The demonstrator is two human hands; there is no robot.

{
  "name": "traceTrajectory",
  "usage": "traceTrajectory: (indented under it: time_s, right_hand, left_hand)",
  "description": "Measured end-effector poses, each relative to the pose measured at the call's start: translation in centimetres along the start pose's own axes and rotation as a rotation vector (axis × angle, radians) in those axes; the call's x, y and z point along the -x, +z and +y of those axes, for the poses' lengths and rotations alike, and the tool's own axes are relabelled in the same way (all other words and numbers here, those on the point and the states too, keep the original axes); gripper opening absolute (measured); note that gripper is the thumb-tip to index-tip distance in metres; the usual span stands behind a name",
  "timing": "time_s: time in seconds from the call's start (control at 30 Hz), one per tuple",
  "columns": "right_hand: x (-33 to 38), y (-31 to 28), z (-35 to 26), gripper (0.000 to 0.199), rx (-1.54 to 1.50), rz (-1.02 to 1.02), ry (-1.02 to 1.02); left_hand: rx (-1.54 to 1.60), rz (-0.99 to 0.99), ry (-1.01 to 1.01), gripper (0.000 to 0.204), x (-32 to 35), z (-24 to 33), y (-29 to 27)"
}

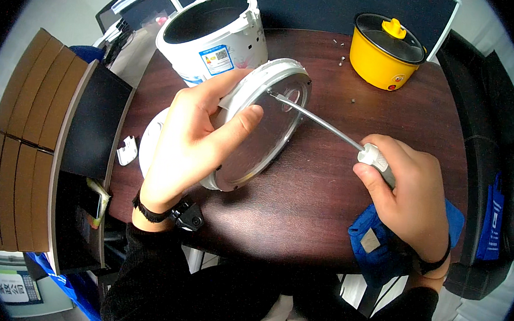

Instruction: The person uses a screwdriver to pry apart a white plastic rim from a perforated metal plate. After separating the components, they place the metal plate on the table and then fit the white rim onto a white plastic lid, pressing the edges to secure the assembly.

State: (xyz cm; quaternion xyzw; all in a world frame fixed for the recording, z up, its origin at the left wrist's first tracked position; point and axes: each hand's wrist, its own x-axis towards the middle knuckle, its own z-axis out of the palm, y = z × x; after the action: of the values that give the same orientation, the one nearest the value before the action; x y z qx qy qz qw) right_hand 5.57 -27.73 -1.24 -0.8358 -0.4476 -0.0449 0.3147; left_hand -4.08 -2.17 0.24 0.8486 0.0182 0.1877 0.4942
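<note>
While tilted on its edge at the middle of the dark round surface (327,190), round metal lid (266,125) with white rim held by left hand (195,140), grip clenched around the rim, thumb pressed on the shiny inner face. Right hand (411,191) at 4 o'clock from the lid, grip closed around the pale handle of a screwdriver (332,130); long metal shaft pointing to 10 o'clock, tip touching the lid near its centre hub. White cooker body (215,36), open and without lid, at 11 o'clock, just behind the lid. Yellow small pot (386,53) with dark glass cover at 1 o'clock, well apart. Few small screws (341,60) between both. Blue cloth (377,242) under right wrist at the surface edge.
</note>
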Motion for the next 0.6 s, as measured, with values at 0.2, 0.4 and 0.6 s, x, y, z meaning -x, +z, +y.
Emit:
traceTrajectory:
  time_s: [0.2,0.4,0.6]
  right_hand:
    - [0.05,-0.09,-0.15,0.028,-0.001,-0.001,0.006]
    - [0.06,-0.24,-0.24,0.024,0.001,-0.006,-0.007]
    - [0.20,-0.37,-0.26,0.027,-0.006,-0.018,0.015]
  left_hand:
    - [-0.024,-0.006,0.036,0.042,-0.12,-0.19,0.07]
    - [-0.015,-0.013,0.042,0.039,-0.11,-0.10,0.17]
    - [-0.029,-0.012,0.033,0.038,-0.05,0.20,0.32]
